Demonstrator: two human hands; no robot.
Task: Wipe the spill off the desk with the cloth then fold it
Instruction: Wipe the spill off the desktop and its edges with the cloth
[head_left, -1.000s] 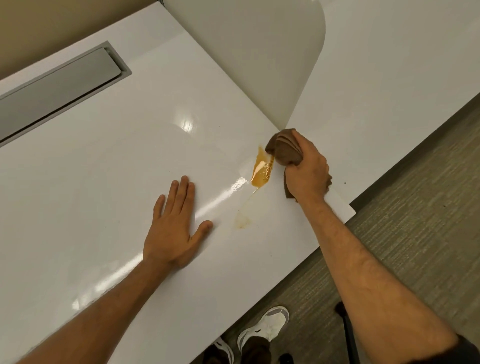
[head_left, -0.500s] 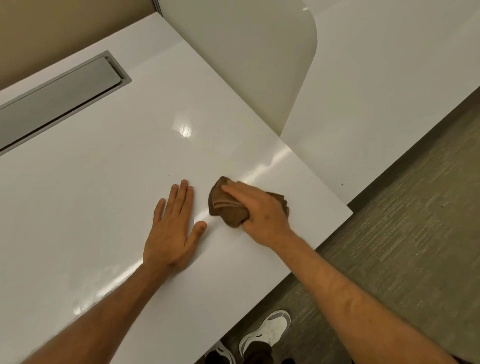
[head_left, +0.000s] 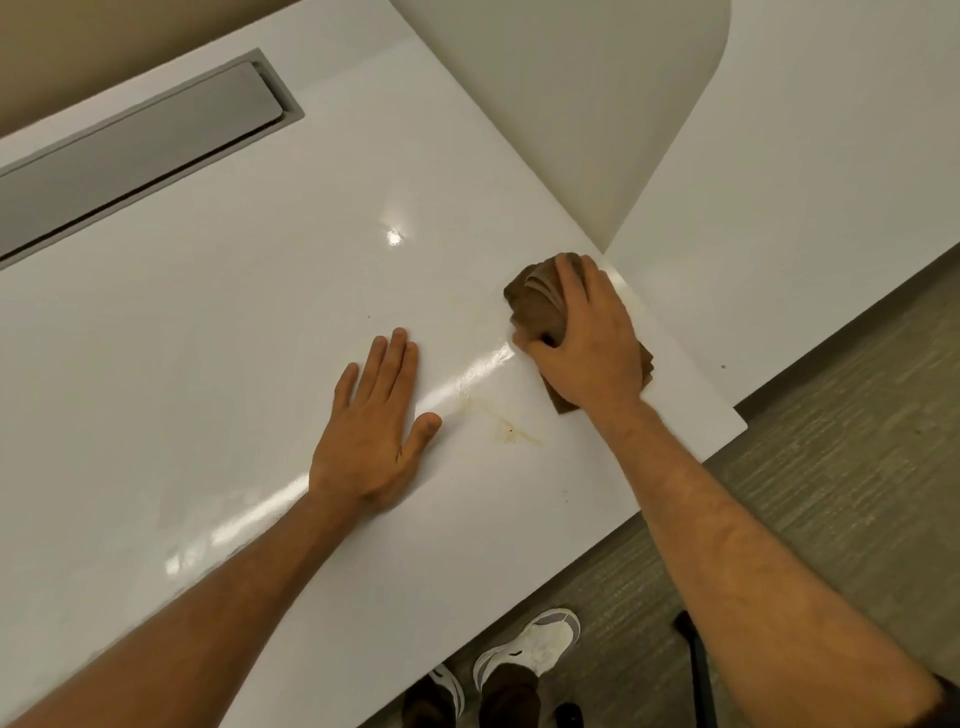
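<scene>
Cloth (head_left: 537, 296), brown and bunched, sits right of centre on the white counter (head_left: 208, 338), gripped and pressed down by the right hand (head_left: 587, 343). Wiping looks partly done: a faint amber smear (head_left: 511, 428) remains just below centre, between the hands, so the next pass likely needs to sweep down-left over it. Left hand (head_left: 371, 426) lies flat, fingers straight, bracing on the counter

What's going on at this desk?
A person is wiping a spill off a white desk. The right hand grips a bunched brown cloth and presses it down near the desk's far corner. The left hand rests flat on the surface. A faint yellowish smear remains between the hands, so wiping isn't finished.
</scene>
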